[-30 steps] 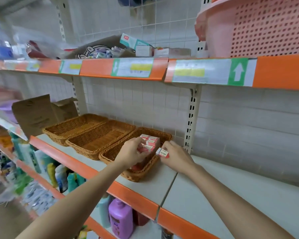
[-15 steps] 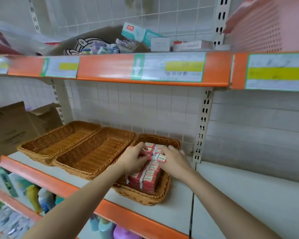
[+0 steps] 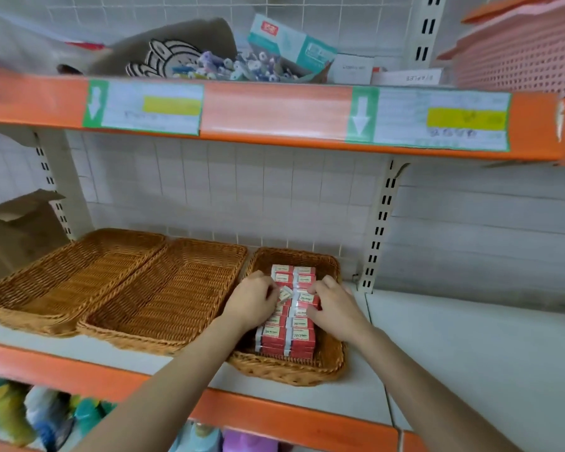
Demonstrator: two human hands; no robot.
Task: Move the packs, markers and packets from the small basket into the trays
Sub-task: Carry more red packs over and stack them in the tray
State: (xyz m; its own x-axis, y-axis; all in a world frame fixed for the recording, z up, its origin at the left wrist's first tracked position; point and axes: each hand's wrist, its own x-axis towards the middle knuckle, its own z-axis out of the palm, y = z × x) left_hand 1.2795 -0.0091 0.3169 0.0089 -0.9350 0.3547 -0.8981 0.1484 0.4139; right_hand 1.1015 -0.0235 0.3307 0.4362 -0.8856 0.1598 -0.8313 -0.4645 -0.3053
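Observation:
Three wicker trays stand side by side on the middle shelf. The right tray [image 3: 331, 363] holds two rows of stacked red packs [image 3: 287, 337]. Both my hands are over the middle of that stack. My left hand [image 3: 252, 301] curls its fingers on a small loose pack [image 3: 284, 293] that lies tilted on top. My right hand [image 3: 335, 306] pinches a pack in the right row [image 3: 305, 299] between thumb and fingers. The left tray [image 3: 62, 278] and middle tray [image 3: 173, 288] hold nothing. On the upper shelf sits the small grey fabric basket [image 3: 163, 53], with markers [image 3: 229, 66] and a teal box [image 3: 291, 47].
An orange shelf edge [image 3: 274, 115] with price labels hangs above my hands. A pink perforated basket [image 3: 522, 57] sits at the upper right. A cardboard box [image 3: 13, 230] stands left of the trays. White shelf surface [image 3: 470, 353] extends to the right. Bottles fill the shelf below.
The view has swung left and closer to the right tray. The small pack went from my right hand to my left hand's fingers, and both hands settled lower onto the stack.

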